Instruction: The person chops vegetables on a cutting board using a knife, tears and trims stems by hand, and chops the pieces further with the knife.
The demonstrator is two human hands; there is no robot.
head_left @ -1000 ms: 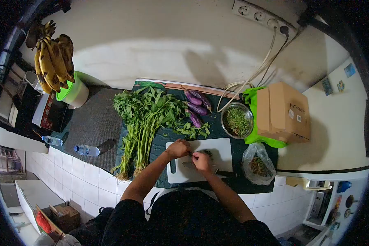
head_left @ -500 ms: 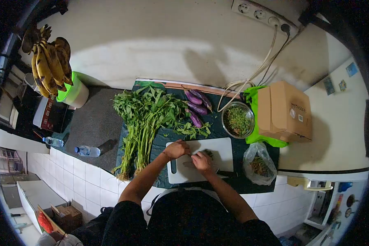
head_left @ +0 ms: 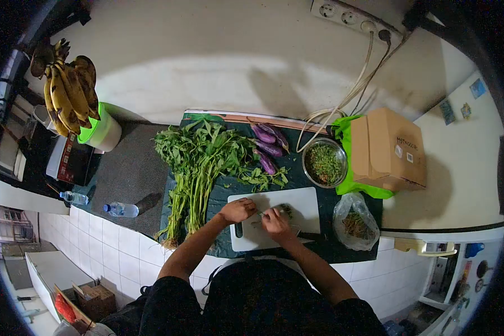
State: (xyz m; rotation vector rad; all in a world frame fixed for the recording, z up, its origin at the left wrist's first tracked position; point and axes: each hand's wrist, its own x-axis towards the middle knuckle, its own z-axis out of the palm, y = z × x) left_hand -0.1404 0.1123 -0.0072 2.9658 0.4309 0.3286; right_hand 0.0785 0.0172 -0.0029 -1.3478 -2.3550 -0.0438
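Over the white cutting board, my left hand is closed with its fingers curled, near the board's left part. Close beside it, my right hand is also closed, fingertips pinched toward the left hand. Something thin and pale shows between the two hands, too small to name. A small heap of chopped greens lies on the board just past my right fingers. Behind and left of the board spreads a big bunch of leafy greens with long stems and roots.
Purple eggplants lie at the back. A metal bowl of cut greens and a plastic bag of scraps stand right, near a cardboard box. Left are a water bottle, a green-rimmed bucket and hanging bananas.
My left hand has shifted slightly down and left, and its fingers are more curled. The right hand stays nearly in place. The view has tilted slightly.
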